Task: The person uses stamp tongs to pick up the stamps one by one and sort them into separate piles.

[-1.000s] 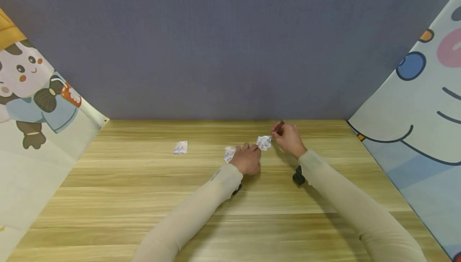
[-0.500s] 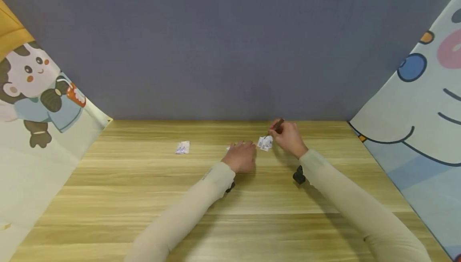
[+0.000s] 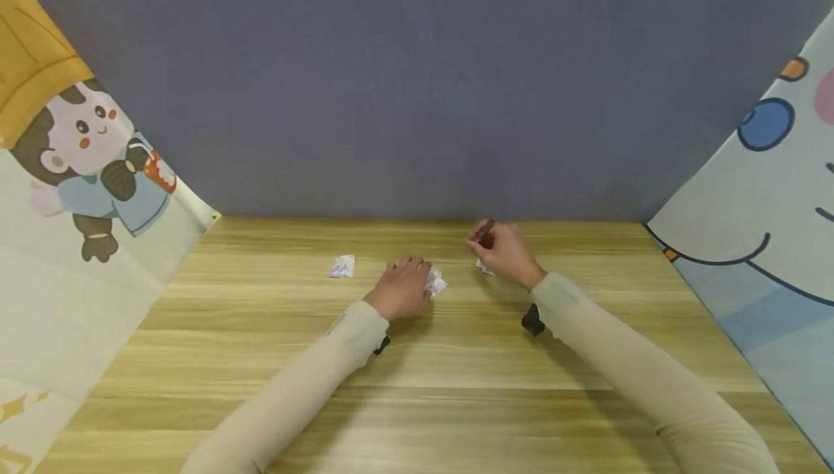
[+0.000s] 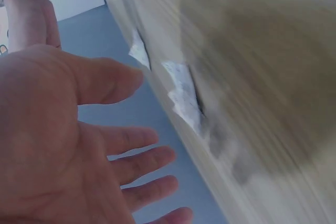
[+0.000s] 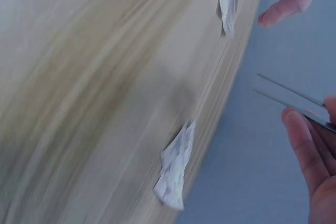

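Hands: the left hand (image 3: 400, 289) hovers with fingers loosely spread, holding nothing, beside the middle paper (image 3: 436, 283); the right hand (image 3: 510, 251) pinches tweezers (image 3: 483, 231), tips slightly apart with nothing between them.
Papers: three spots in a row near the far edge of the desk (image 3: 456, 416); the left paper (image 3: 342, 266) lies nearest the far left corner, the right paper (image 3: 484, 267) under the right hand.
Tweezer risk: the tips could skid or take two layers at once, since the right paper looks flat, with overlapping pieces.
Left-hand risk: a brush of the fingers could shift the middle paper, being so close and light.
In the way: the right hand partly hides the right paper from above; the grey wall (image 3: 417, 98) limits reach past the far edge.
Around: patterned side panels (image 3: 736, 199), a black wrist camera (image 3: 533, 320) below the right sleeve (image 3: 619, 344).
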`<state>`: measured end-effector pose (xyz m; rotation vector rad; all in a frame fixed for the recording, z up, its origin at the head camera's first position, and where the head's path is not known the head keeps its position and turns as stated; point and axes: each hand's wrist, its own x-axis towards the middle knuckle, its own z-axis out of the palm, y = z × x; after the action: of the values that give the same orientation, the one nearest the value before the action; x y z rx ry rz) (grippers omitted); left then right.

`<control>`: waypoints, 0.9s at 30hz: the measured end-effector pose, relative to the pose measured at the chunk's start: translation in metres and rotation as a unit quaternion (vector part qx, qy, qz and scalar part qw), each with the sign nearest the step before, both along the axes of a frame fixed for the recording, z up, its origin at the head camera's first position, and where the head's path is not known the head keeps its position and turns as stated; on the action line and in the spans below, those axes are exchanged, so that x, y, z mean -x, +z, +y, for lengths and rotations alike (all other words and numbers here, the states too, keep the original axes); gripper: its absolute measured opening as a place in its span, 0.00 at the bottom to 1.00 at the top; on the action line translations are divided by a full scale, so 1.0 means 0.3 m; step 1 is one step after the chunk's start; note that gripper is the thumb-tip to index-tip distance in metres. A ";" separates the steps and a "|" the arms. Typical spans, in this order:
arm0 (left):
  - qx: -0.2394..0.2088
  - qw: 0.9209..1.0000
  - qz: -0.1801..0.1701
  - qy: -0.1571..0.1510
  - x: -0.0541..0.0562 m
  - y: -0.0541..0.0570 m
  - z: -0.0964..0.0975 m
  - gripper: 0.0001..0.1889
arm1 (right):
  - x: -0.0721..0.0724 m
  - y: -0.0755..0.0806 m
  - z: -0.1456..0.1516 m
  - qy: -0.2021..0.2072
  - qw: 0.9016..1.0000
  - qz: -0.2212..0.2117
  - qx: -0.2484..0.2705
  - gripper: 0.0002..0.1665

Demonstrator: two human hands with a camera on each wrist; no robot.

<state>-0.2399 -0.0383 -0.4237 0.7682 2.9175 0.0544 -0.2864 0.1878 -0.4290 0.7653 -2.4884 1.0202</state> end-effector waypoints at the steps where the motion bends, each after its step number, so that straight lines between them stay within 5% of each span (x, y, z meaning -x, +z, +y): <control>1: 0.000 1.000 -0.001 -0.001 -0.004 -0.002 -0.013 0.27 | -0.001 -0.001 -0.009 0.005 1.000 0.001 -0.003 0.03; 16: 0.010 0.999 -0.026 -0.046 -0.052 -0.049 -0.069 0.27 | -0.010 -0.041 -0.087 0.039 0.995 -0.091 -0.018 0.03; 27: 0.012 0.999 -0.020 -0.035 -0.054 -0.062 -0.055 0.28 | -0.025 -0.054 -0.107 0.054 0.996 -0.064 -0.012 0.03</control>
<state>-0.2236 -0.0549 -0.4424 0.8536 2.8467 0.0270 -0.2787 0.1556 -0.4453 0.8746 -2.5962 1.1123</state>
